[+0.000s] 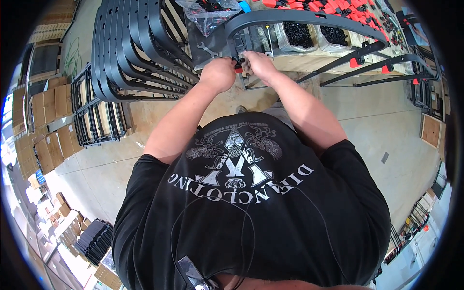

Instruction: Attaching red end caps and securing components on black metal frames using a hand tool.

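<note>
My left hand (218,74) is closed, with its fingertips at a small red-and-black part (238,69) on a black metal tube frame (304,20). My right hand (260,65) is closed too, its fingers bent around the frame's near end beside that part. What the right fingertips grip is hidden. The curved tube of the frame arches beyond both hands and runs off to the right. Just left of the hands, an open-ended wrench (208,49) lies on the work surface. A screwdriver with a yellow end (268,35) lies to the right.
Stacked black curved frames (130,53) stand at the left. Two bins of small black parts (297,36) sit on the bench, with many red pieces (333,12) behind. A clear plastic bag (207,18) lies at the back. Another frame with red pieces (386,69) reaches out at the right.
</note>
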Tool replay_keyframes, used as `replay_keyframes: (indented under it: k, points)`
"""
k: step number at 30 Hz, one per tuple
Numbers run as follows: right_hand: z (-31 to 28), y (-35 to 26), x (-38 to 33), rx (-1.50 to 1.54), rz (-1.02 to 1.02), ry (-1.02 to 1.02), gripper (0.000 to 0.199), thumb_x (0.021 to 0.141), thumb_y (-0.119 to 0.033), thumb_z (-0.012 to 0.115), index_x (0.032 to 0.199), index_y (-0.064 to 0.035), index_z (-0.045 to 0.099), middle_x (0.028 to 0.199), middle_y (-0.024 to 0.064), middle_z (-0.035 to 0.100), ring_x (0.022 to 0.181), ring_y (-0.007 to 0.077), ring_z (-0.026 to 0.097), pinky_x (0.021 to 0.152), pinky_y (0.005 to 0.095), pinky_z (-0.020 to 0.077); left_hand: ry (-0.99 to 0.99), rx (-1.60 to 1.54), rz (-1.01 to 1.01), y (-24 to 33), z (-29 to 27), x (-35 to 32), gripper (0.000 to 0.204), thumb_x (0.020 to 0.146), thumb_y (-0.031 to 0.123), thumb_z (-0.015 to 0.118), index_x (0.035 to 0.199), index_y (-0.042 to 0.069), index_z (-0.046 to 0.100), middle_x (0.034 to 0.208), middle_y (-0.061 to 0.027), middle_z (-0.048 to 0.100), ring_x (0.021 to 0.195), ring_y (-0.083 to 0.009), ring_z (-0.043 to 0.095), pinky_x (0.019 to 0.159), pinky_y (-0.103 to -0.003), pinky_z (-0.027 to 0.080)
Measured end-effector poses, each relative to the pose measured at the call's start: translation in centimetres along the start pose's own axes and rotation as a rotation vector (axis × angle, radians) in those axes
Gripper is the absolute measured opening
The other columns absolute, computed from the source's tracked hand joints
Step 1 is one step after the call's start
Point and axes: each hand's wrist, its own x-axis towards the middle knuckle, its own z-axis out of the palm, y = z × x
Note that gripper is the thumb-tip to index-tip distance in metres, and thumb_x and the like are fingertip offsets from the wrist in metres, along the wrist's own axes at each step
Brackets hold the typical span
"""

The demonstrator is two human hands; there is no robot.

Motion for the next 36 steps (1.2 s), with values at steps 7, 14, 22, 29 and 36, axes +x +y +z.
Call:
replay_keyframes:
  k: [7, 14, 22, 29, 36]
  points:
    - [0.6, 0.4, 0.2, -0.173, -0.213, 0.129, 0.058, 0.104, -0.05, 0.046, 0.074, -0.0041, 0.064, 0.064, 0.0021, 0.056, 0.062, 0.0135, 0.051, 0.058, 0.0312, 0.0408, 0.029, 0.012, 0.008, -1.4, 1.7, 0.7, 0.028, 0.096, 0.021, 0.051, 0.11, 0.004, 0.069, 0.112, -0.0204, 0.071, 0.105, -0.0379, 0.067, 0.091, -0.047, 0.053]
    - [-0.5, 0.3, 0.3, -0.18, -0.13, 0.015, 0.049, 0.104, -0.047, 0.047, 0.087, -0.0046, 0.065, 0.076, 0.004, 0.061, 0.061, 0.0128, 0.049, 0.058, 0.0307, 0.0403, 0.022, 0.0, 0.001, -0.5, 0.9, 0.2, 0.029, 0.096, 0.021, 0.05, 0.11, 0.005, 0.07, 0.112, -0.0196, 0.071, 0.105, -0.0375, 0.068, 0.091, -0.047, 0.054]
    - [-0.1, 1.7, 1.2, -0.497, -0.313, 0.04, 0.042, 0.101, -0.036, 0.054, 0.115, 0.0011, 0.067, 0.089, 0.0108, 0.07, 0.081, 0.0245, 0.064, 0.077, 0.0379, 0.0504, 0.048, -0.004, 0.002, -0.5, 1.2, 0.6, 0.029, 0.099, 0.023, 0.049, 0.106, 0.003, 0.069, 0.109, -0.0208, 0.071, 0.104, -0.0383, 0.067, 0.091, -0.048, 0.052]
    - [1.9, 0.9, -0.1, -0.709, -0.352, 0.238, 0.047, 0.103, -0.033, 0.044, 0.108, 0.0074, 0.067, 0.113, 0.0312, 0.067, 0.107, 0.0467, 0.063, 0.095, 0.0524, 0.0473, 0.086, 0.007, 0.047, -0.5, 1.3, 0.3, 0.031, 0.101, 0.023, 0.047, 0.104, 0.002, 0.069, 0.109, -0.0217, 0.07, 0.106, -0.0394, 0.065, 0.092, -0.049, 0.051]
    - [1.4, -0.5, 1.0, -0.728, -0.118, 0.381, 0.057, 0.101, -0.043, 0.047, 0.118, 0.0094, 0.06, 0.12, 0.0353, 0.063, 0.109, 0.0461, 0.064, 0.098, 0.0497, 0.0497, 0.053, 0.085, 0.042, -0.3, 0.7, 0.1, 0.028, 0.099, 0.021, 0.049, 0.106, 0.002, 0.068, 0.112, -0.0199, 0.071, 0.105, -0.038, 0.067, 0.091, -0.048, 0.053]
